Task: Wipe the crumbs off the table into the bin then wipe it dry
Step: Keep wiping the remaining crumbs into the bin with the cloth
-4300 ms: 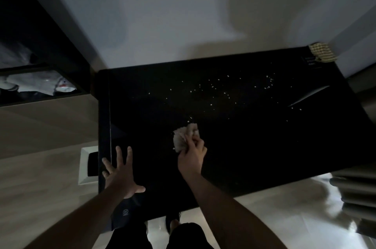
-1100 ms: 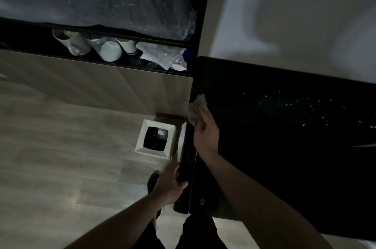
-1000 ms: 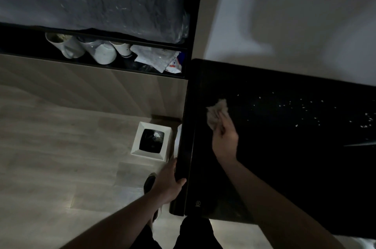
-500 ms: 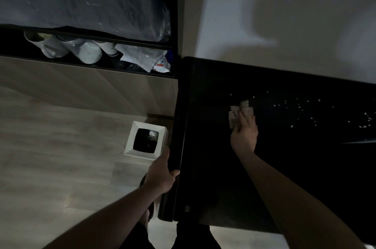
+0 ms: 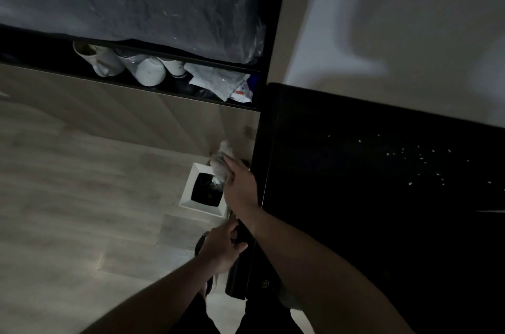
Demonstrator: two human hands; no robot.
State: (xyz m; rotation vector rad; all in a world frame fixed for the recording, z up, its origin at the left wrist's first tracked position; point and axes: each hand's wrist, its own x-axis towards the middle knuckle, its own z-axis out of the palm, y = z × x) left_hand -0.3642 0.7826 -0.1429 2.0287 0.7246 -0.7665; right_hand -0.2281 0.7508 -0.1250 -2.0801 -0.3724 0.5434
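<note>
The black table point(image 5: 355, 197) fills the right side, with pale crumbs point(image 5: 426, 164) scattered toward its far right. My right hand point(image 5: 240, 186) holds a crumpled pale cloth point(image 5: 221, 161) just past the table's left edge, above the white square bin point(image 5: 203, 190) on the floor. The bin's dark opening shows some debris inside. My left hand point(image 5: 222, 246) grips the table's left edge lower down.
A dark shelf unit stands at the far left with white mugs point(image 5: 147, 71) and crumpled packaging point(image 5: 221, 85) in its open compartment. Light wooden floor point(image 5: 82, 210) spreads to the left. A pale wall rises behind the table. My foot shows below the left hand.
My right hand swept the cloth leftward from the table's middle to beyond its left edge, over the bin. My left hand stayed on the table's edge.
</note>
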